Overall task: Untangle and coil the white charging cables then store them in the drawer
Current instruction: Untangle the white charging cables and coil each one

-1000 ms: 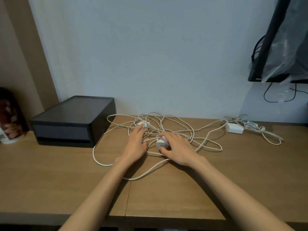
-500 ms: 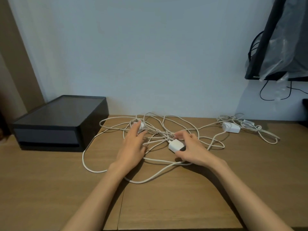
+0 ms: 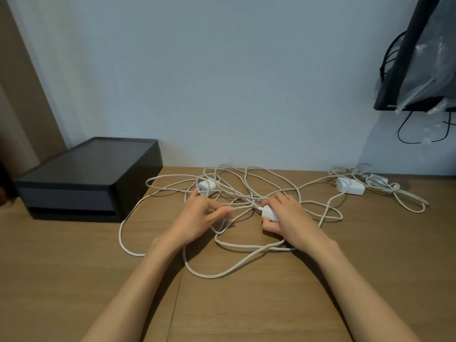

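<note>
Wooden desk (image 3: 74,280) against a pale wall. Fingers of the right hand (image 3: 288,218) curl around a white plug (image 3: 269,213), thumb underneath. The left hand (image 3: 197,218) pinches thumb and forefinger together on a strand of the white cables (image 3: 246,188), which sprawl tangled around both hands. A second plug (image 3: 207,185) lies just beyond the left hand. An adapter (image 3: 350,186) sits far right. The black drawer box (image 3: 84,178) stands closed at left.
</note>
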The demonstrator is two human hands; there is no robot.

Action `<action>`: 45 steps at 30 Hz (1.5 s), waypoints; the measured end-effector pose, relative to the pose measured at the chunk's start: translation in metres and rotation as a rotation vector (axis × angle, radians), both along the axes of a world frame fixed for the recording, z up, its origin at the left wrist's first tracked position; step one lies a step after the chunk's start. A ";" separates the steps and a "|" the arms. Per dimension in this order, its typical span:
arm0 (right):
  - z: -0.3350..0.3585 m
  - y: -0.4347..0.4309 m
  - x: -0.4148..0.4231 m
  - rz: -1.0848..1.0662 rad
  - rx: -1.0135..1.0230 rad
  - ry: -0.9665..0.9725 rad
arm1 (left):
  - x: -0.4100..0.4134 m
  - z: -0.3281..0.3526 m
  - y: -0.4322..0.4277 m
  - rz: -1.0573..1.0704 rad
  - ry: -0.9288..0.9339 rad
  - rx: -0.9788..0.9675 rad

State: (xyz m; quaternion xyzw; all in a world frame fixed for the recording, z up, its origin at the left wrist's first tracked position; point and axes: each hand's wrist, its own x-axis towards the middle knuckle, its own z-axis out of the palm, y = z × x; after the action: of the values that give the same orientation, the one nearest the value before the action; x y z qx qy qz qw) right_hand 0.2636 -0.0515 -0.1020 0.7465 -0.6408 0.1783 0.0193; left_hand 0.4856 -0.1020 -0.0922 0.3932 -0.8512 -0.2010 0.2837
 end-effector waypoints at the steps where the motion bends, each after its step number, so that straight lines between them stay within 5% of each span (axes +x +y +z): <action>1: 0.001 0.001 -0.002 0.007 -0.002 -0.041 | -0.001 0.000 0.000 0.022 0.010 -0.002; 11: 0.024 0.003 -0.014 -0.056 -0.160 -1.069 | 0.004 -0.001 -0.003 0.376 0.510 0.071; 20: 0.026 0.005 -0.009 -0.028 -0.056 -1.277 | 0.001 0.001 -0.006 0.305 0.594 0.133; 28: 0.020 0.006 -0.005 0.063 0.031 -0.861 | -0.006 0.005 0.009 0.255 0.340 0.254; 31: 0.008 0.002 -0.005 0.047 0.050 -0.588 | -0.005 0.006 0.011 0.303 0.060 0.130; 34: -0.001 -0.002 -0.003 0.081 0.048 -0.425 | -0.010 0.009 0.009 0.460 -0.155 -0.201; 38: -0.006 -0.005 -0.003 0.103 0.042 -0.392 | -0.021 0.028 -0.010 0.353 -0.140 -0.322; 45: -0.008 -0.008 -0.005 0.092 0.021 -0.407 | -0.043 0.021 -0.057 0.120 -0.634 -0.091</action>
State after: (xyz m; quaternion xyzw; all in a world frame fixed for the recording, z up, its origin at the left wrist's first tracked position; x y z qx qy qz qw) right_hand 0.2587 -0.0590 -0.1100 0.7238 -0.5984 0.3194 -0.1265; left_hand 0.4424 -0.1592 -0.0708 0.4727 -0.8805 -0.0132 0.0334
